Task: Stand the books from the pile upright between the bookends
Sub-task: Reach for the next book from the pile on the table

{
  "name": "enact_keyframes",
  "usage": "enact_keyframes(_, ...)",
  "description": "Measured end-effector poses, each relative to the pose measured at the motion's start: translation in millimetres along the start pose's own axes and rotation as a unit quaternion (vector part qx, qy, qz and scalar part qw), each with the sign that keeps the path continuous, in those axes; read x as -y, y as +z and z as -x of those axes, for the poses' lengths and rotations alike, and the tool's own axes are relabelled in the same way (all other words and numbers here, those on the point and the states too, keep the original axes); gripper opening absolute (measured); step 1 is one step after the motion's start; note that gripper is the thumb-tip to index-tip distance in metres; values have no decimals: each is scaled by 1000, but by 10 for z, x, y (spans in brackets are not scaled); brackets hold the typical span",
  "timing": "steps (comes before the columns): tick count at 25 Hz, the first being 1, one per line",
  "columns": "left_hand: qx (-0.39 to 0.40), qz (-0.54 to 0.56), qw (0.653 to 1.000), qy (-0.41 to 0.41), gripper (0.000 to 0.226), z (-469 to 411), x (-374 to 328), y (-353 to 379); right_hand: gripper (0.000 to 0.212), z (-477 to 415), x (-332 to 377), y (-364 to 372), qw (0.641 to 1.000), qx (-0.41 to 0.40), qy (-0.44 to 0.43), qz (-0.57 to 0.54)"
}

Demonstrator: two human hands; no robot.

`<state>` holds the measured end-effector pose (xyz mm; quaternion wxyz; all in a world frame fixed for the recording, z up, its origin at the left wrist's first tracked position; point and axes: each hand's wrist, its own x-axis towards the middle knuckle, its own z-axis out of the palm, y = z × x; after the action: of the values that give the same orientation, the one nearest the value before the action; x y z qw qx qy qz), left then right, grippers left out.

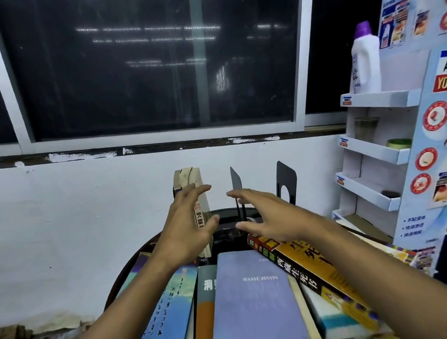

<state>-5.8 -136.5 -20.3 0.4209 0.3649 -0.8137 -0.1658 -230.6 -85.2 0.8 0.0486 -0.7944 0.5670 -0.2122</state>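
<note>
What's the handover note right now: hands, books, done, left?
Left hand: open, fingers spread, in front of the upright books; contact unclear.
Right hand: open, holding nothing, near the thin bookend; second bookend stands further right.
Done: a few books stand upright.
Left: the pile lies flat in front, purple book on top.

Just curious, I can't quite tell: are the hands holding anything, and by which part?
Nothing is held. The left hand and right hand are open, fingers spread, near the upright books and a bookend.
</note>
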Motion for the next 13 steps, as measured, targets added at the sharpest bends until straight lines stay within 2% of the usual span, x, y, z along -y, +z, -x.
enact_keyframes(6,65,0,998,8,54,260,-341,181,62,698,-192,-316,999,-8,36,40)
enact_keyframes(13,171,-24,985,-22,72,314,-377,573,53,1299,-581,-449,997,-23,73,22)
